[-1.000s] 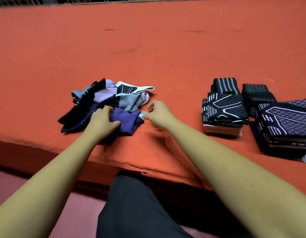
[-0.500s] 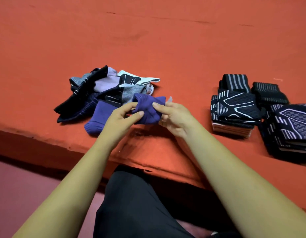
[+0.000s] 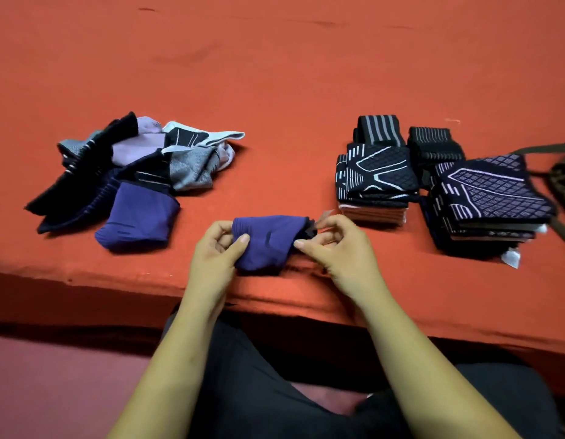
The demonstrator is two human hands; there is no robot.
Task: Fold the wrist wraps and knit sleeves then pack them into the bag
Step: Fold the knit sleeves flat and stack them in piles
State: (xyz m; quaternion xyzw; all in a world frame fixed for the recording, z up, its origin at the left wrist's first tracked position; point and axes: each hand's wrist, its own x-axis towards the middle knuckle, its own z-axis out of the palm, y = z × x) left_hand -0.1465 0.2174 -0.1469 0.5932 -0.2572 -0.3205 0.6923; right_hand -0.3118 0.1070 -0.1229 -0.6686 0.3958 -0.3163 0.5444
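both hands, left [image 3: 216,248] and right [image 3: 333,245], pinch opposite ends of a purple sleeve [image 3: 267,240].

1. We see an orange-red cloth surface [image 3: 290,74] carrying everything.
2. Our landmark, a white-lined stack [image 3: 376,179] of folded black sleeves, lies right of the middle.
3. Just behind it, two striped black pieces [image 3: 381,129] lie side by side.
4. Just beside it on the right is a lilac-grid stack [image 3: 493,194], with a white tag [image 3: 510,258] at its near corner.
5. Further right we see a dark strap [image 3: 541,150].
6. Well to the left lies a loose pile [image 3: 132,160], with a flat purple sleeve [image 3: 138,217] on its near side.
7. Near-left of the landmark, at the front edge, is a bunched purple sleeve [image 3: 268,242]; we cannot tell whether it rests on the cloth.
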